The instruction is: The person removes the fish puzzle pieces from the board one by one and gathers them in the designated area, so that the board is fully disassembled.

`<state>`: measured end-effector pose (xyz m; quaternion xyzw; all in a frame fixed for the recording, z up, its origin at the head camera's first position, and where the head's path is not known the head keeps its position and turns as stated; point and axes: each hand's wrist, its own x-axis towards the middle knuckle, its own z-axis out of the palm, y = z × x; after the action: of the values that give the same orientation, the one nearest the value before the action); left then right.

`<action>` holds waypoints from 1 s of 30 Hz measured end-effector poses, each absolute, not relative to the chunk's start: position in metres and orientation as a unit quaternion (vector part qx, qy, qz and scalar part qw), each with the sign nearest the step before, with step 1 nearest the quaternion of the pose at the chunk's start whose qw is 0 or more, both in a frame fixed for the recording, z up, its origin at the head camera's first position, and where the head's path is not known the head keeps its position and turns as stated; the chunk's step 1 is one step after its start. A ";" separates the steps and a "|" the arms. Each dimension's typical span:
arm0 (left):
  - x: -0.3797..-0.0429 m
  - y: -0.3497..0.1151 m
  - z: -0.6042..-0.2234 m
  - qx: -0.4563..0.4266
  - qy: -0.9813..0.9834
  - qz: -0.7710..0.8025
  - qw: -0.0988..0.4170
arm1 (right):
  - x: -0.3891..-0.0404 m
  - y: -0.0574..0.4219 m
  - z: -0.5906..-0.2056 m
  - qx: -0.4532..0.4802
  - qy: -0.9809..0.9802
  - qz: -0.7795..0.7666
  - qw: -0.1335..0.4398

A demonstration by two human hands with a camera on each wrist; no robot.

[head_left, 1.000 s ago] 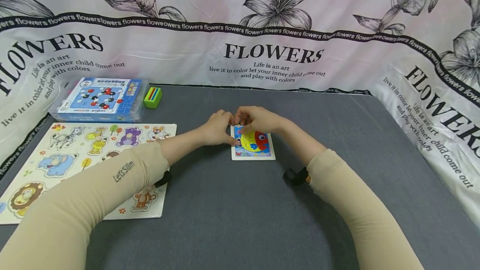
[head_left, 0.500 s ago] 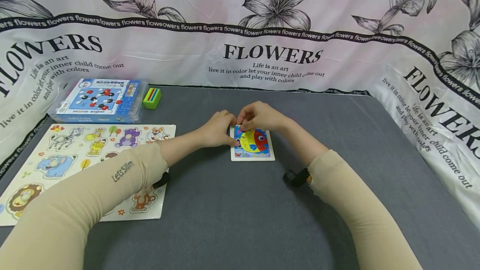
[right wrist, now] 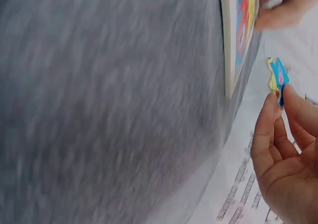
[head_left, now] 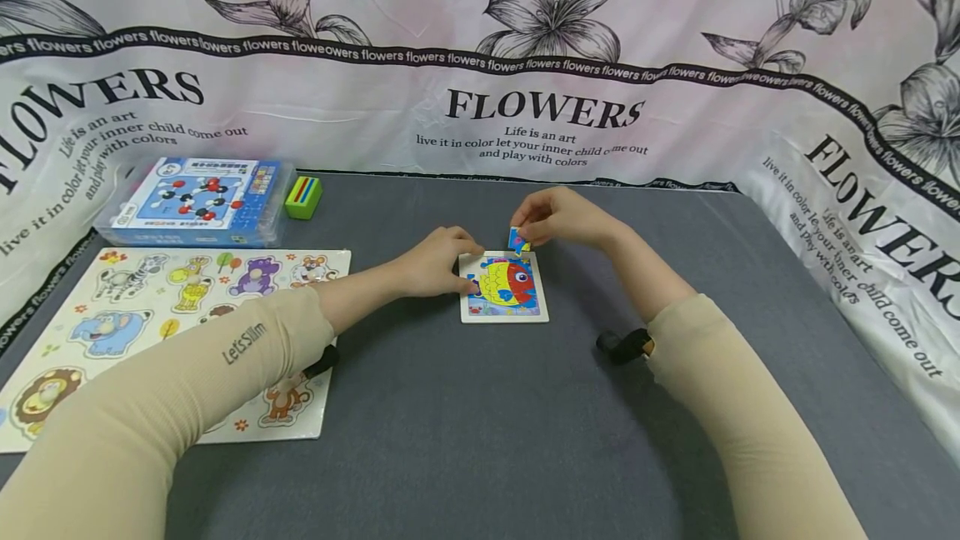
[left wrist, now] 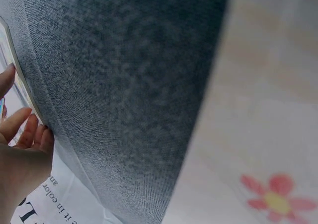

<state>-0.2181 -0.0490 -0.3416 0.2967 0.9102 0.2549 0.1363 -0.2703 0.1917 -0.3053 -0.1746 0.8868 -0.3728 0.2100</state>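
A small square fish jigsaw puzzle with a white frame lies flat on the grey table in the head view. My left hand holds it at its left side, thumb on the left edge and fingers by the far left corner. Just beyond the puzzle's far edge, my right hand pinches a blue and yellow puzzle piece between thumb and fingertips. The right wrist view shows this piece raised off the board, tilted. In the left wrist view the left fingers meet the frame's edge.
To the left lies a large animal puzzle board, partly under the left sleeve. Behind it stand a clear case with a blue molecule-model label and a green block with coloured stripes. A flower-printed sheet hangs along the back.
My right hand has lifted the puzzle piece from the upper left of the fish puzzle and moved right and away. My left hand stays on the frame.
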 end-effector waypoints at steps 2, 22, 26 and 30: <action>-0.218 -0.049 -0.342 0.297 0.911 0.252 0.137 | -0.273 0.201 -0.305 -0.159 0.889 -0.379 0.202; -0.216 -0.050 -0.343 0.293 0.911 0.254 0.140 | -0.283 0.265 -0.314 -0.078 0.896 -0.373 0.227; -0.215 -0.049 -0.343 0.292 0.912 0.254 0.139 | -0.282 0.271 -0.315 -0.069 0.903 -0.361 0.224; -0.215 -0.049 -0.343 0.293 0.911 0.254 0.138 | -0.282 0.272 -0.315 -0.061 0.911 -0.345 0.218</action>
<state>-0.2149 -0.0495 -0.3427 0.2926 0.9115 0.2543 0.1377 -0.2815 0.2724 -0.3155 -0.0608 0.9110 -0.3449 0.2180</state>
